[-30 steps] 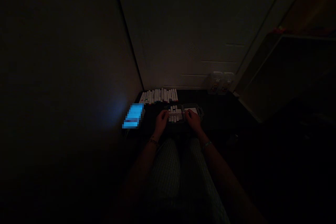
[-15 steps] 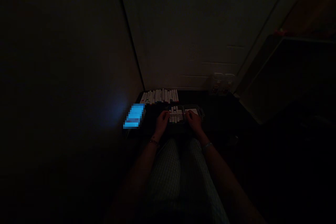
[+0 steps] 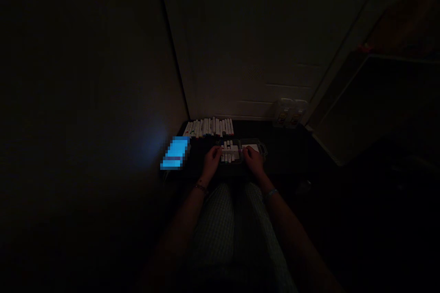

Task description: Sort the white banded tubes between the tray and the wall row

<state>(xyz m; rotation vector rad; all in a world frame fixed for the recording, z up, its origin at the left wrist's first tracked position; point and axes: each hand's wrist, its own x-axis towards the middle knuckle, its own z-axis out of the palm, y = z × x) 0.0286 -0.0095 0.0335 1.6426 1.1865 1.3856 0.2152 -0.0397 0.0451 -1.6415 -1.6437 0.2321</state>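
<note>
The scene is very dark. My left hand [image 3: 212, 161] is closed on the left end of a light marker [image 3: 231, 149], and my right hand [image 3: 253, 158] is closed on its right end. The marker lies level above an opened case [image 3: 254, 141]. Several white markers [image 3: 227, 157] stand side by side in the left half of the case, and a pale sheet or card shows in its right half, partly behind my right hand. A row of several markers [image 3: 209, 127] lies behind the case to the left.
A glowing, pixelated screen [image 3: 176, 152] is at the left end of the dark table [image 3: 295, 146]. Two clear packages [image 3: 288, 113] stand against the wall at the back right. My knees are below the front edge.
Both hands keep their hold on the marker, nearly still. The whole view has shifted slightly.
</note>
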